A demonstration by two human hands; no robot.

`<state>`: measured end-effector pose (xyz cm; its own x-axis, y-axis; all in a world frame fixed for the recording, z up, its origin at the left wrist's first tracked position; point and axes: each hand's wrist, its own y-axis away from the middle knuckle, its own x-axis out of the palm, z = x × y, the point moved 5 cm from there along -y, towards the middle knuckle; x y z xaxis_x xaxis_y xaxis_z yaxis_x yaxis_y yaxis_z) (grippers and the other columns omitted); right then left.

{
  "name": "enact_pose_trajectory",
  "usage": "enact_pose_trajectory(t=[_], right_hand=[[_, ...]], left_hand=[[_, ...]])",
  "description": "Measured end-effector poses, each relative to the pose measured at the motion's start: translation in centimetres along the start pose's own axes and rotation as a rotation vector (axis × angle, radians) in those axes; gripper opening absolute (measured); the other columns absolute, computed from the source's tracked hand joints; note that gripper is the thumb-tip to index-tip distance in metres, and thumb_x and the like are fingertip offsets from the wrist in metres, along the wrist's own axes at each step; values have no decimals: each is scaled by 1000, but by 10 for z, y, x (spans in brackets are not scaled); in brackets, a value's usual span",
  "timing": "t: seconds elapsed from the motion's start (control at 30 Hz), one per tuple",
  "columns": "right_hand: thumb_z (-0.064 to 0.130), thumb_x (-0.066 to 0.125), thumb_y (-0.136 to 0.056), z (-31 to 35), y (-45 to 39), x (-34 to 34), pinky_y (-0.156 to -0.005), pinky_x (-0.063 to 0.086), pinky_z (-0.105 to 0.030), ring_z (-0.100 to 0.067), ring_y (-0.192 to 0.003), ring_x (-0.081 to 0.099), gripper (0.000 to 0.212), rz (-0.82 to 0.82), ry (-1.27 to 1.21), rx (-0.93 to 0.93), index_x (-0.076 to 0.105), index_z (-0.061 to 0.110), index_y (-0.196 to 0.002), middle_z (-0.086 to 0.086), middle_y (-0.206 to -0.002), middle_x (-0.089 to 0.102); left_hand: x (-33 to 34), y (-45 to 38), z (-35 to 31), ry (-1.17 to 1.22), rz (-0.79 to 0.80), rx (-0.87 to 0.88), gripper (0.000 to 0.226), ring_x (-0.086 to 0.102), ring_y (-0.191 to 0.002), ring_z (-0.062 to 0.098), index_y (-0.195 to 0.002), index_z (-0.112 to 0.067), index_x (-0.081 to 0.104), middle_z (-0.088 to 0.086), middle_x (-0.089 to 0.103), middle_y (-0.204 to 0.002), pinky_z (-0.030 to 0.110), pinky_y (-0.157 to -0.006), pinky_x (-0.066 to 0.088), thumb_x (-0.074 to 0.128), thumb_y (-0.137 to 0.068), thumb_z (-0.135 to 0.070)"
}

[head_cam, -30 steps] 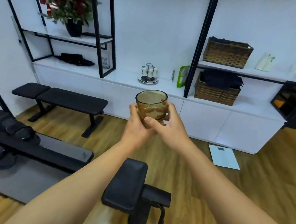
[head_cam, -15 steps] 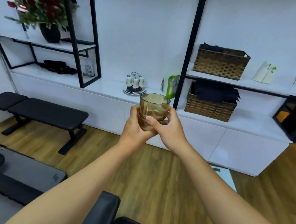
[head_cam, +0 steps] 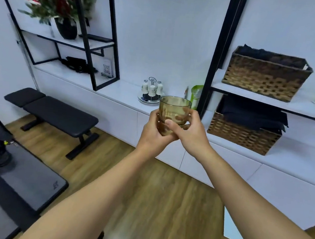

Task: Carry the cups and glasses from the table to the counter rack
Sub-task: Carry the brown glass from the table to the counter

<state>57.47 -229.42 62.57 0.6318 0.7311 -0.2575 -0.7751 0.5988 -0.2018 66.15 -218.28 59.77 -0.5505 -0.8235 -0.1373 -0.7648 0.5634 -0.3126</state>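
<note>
The glass (head_cam: 174,111) is amber and see-through. Two woven baskets (head_cam: 262,77) are brown, the bench (head_cam: 56,112) black, the tabletop (head_cam: 124,94) white, the floor (head_cam: 163,207) warm wood-grain.

You hold a smooth, amber-tinted clear glass (head_cam: 173,113); baskets (head_cam: 265,74) are rough woven wicker, the floor (head_cam: 164,198) matt wood, the bench (head_cam: 56,112) black padded vinyl.

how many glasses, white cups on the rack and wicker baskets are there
amber glass, held by left hand and right hand: 1
white cups on the rack: 3
wicker baskets: 2
total: 6
</note>
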Motion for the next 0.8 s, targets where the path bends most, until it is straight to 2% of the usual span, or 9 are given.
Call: enact_pose_trajectory(t=[0.17,0.27,0.37,0.47,0.53,0.6,0.7,0.8], right_hand=[[50,82,-77,-29,-75,9,-69,49,-9,5,-90,67,77,48,46,0,42,24,-137,18,-114,60],[54,81,-76,-50,-133,22,-81,53,-23,-7,-101,65,78,61,59,23,42,24,-137,15,-114,61],[54,80,-77,-71,-200,45,-70,49,-15,3,-94,65,68,84,12,73,46,27,-130,23,-105,60],[51,81,-79,-83,-270,74,-63,47,-8,17,-81,63,43,110,-59,121,49,39,-106,23,-98,63],[47,82,-80,-87,-311,92,-73,55,-15,12,-85,66,36,114,-99,125,52,39,-99,20,-99,66],[44,82,-80,-91,-351,109,-86,60,-32,-2,-94,71,33,133,-155,148,58,36,-101,13,-101,72],[51,77,-82,-94,-401,127,-82,62,-42,-12,-86,75,31,167,-166,178,68,28,-101,6,-93,78],[61,69,-85,-103,-452,144,-74,63,-47,-19,-73,73,43,205,-90,223,74,20,-96,-6,-89,78]], left_hand=[[6,-66,39,-41,-15,-33,72,71,-104,2,-126,-35,51,-22,72,-114,28,-87,59,88,-65,-39],[6,-116,66,-90,44,-62,64,71,-102,-4,-122,-40,48,-28,70,-114,18,-80,56,85,-69,-42],[-2,-178,94,-120,97,-85,60,70,-100,-8,-118,-48,42,-35,68,-112,9,-75,53,83,-74,-44],[-21,-244,121,-129,88,-118,71,70,-104,-5,-130,-42,41,-31,68,-116,14,-80,56,84,-74,-44],[-35,-282,136,-128,70,-114,80,70,-106,-1,-139,-37,39,-26,69,-118,18,-84,57,85,-74,-42],[-49,-320,152,-137,17,-136,82,71,-101,-4,-136,-40,36,-18,70,-115,13,-79,55,85,-71,-41],[-69,-367,173,-165,-91,-164,67,69,-81,-6,-108,-43,35,-11,65,-106,11,-65,51,87,-66,-40],[-85,-416,192,-191,-103,-179,61,66,-78,-6,-105,-39,38,-11,65,-101,13,-64,50,86,-68,-33]])
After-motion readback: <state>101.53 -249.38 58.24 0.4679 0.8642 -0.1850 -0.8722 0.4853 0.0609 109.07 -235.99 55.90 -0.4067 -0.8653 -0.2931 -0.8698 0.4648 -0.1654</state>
